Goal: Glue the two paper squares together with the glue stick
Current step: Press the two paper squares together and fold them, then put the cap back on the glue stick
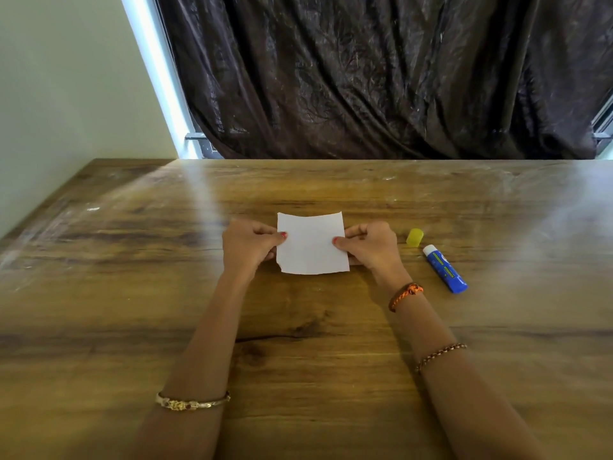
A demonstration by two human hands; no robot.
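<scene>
Wooden table [298, 343]: brown grain, glossy with pale smears, fills the lower two thirds of the frame. Dark brown curtain [381, 71]: crumpled folds, upper centre and right, behind the table's far edge. Pale wall [66, 78]: upper left, bordered by a bright white window frame strip.

Paper square [311, 244]: white, roughly cut, at frame centre, held between both hands. Only one sheet face is visible; whether a second square lies under it cannot be told. Its lower left corner is ragged. Whether it rests on the table or is lifted just above it cannot be told.

Left hand [248, 245]: at the paper's left edge, fingers curled, thumb with red nail pressed on top of the sheet near the edge, pinching it. Gold bangle [192, 402] sits far down the left forearm, lower left of frame.

Right hand [371, 244]: at the paper's right edge, fingers curled, thumb with red nail on the sheet's face, pinching it likewise. Orange braided band [405, 295] at the right wrist; a beaded bracelet [441, 355] further down the forearm.

Glue stick [445, 268]: blue body, white tip exposed, lying on its side on the table just right of the right hand, apart from it, tip pointing toward upper left.

Yellow cap [414, 237]: off the stick, on the table just beyond its tip, near the right hand's knuckles.
</scene>
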